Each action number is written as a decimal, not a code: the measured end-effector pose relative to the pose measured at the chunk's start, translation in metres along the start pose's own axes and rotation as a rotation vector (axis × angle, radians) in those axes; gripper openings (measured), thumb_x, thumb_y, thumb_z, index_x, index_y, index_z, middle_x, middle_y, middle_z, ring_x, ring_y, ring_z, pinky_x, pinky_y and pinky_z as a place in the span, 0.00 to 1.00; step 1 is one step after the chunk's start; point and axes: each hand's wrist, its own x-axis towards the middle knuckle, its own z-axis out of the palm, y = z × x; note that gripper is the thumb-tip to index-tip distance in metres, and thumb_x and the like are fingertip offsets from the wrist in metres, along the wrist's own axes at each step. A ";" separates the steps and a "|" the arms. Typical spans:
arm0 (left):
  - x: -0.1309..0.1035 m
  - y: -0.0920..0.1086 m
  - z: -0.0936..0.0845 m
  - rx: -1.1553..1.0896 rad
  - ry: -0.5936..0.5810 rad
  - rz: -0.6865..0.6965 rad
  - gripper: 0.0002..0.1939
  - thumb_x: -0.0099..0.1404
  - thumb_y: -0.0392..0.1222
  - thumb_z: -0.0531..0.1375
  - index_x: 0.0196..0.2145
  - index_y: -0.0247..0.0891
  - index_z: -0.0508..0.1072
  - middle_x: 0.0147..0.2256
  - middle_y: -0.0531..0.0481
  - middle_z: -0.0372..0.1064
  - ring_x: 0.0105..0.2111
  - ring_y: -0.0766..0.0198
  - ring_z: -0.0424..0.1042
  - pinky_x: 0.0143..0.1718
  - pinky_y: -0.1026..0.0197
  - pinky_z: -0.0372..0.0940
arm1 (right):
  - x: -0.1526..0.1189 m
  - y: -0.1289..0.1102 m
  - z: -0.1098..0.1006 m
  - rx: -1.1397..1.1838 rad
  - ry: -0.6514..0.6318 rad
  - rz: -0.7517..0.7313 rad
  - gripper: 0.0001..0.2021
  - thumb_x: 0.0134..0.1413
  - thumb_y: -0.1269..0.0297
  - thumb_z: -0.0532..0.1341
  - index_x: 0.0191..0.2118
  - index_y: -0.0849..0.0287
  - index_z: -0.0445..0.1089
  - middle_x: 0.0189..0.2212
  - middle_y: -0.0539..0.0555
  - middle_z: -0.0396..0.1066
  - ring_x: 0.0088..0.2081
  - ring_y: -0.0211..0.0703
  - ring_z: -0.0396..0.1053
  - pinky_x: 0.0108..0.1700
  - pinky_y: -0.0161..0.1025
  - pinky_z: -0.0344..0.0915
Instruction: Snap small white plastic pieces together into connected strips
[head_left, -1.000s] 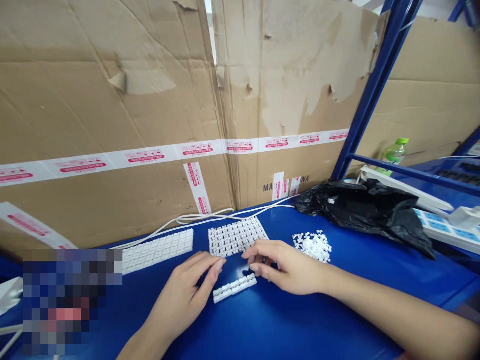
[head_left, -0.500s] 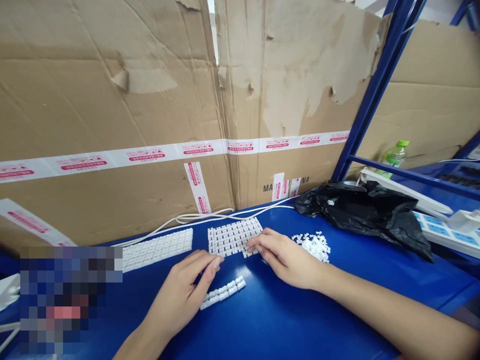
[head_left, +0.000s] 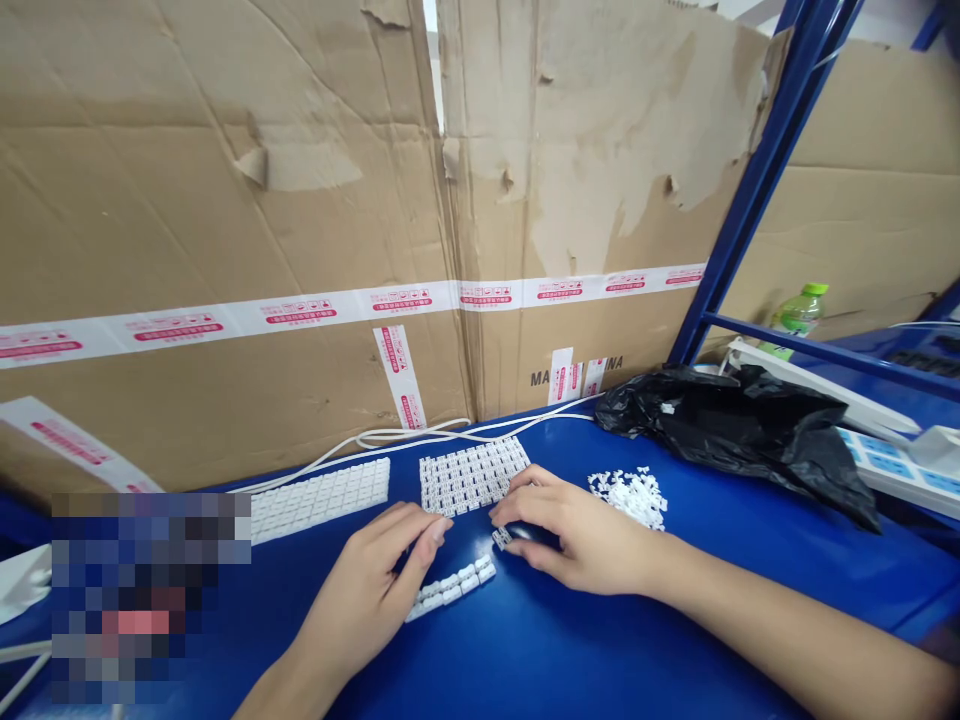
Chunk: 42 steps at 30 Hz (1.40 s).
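My right hand (head_left: 577,525) has its thumb and fingers around a small white plastic block with dark slots (head_left: 501,538), just above or on the blue table. Behind it lies a grid of similar slotted white blocks (head_left: 469,478). My left hand (head_left: 382,570) is closed in a pinch, thumb against forefinger; whatever may be between them is hidden. Close under it runs a short double row of white blocks (head_left: 457,585), its left end covered by the hand. Farther left stands a larger set of white blocks in tight rows (head_left: 330,495).
Right of the grid is a loose pile of tiny white pieces (head_left: 634,500). A black plastic bag (head_left: 735,420) lies behind it, beside a power strip (head_left: 900,470). White cables (head_left: 405,436) run along the cardboard wall (head_left: 337,220). A blue metal post (head_left: 757,210) rises at right.
My right hand has drawn a small block away from the grid's near right corner, toward me. The left hand has hardly moved. The view has shifted slightly.
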 end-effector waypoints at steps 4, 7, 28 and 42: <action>0.001 0.005 0.000 -0.009 0.021 0.021 0.14 0.82 0.43 0.55 0.44 0.43 0.82 0.38 0.49 0.81 0.37 0.58 0.79 0.40 0.60 0.74 | 0.000 0.008 0.005 -0.049 -0.056 -0.029 0.13 0.68 0.72 0.66 0.55 0.56 0.78 0.51 0.57 0.81 0.58 0.52 0.70 0.59 0.49 0.74; 0.000 0.008 0.000 -0.017 0.028 0.028 0.11 0.80 0.42 0.59 0.46 0.45 0.83 0.40 0.48 0.82 0.41 0.57 0.80 0.41 0.59 0.76 | 0.001 0.008 0.006 -0.046 -0.015 -0.046 0.09 0.69 0.71 0.66 0.51 0.56 0.78 0.48 0.57 0.81 0.54 0.51 0.71 0.56 0.48 0.75; -0.001 0.011 0.004 -0.214 0.066 -0.134 0.08 0.74 0.48 0.67 0.48 0.48 0.84 0.42 0.49 0.81 0.37 0.60 0.77 0.38 0.61 0.75 | -0.015 0.033 -0.057 -0.438 0.087 0.290 0.22 0.75 0.51 0.62 0.62 0.61 0.73 0.54 0.68 0.77 0.54 0.61 0.77 0.58 0.59 0.74; -0.006 0.011 0.005 -0.205 0.105 -0.074 0.08 0.75 0.49 0.66 0.48 0.47 0.84 0.41 0.46 0.79 0.38 0.58 0.77 0.22 0.68 0.70 | -0.110 0.038 -0.050 -0.400 0.013 0.672 0.58 0.58 0.25 0.64 0.82 0.52 0.46 0.82 0.62 0.42 0.80 0.74 0.42 0.78 0.67 0.51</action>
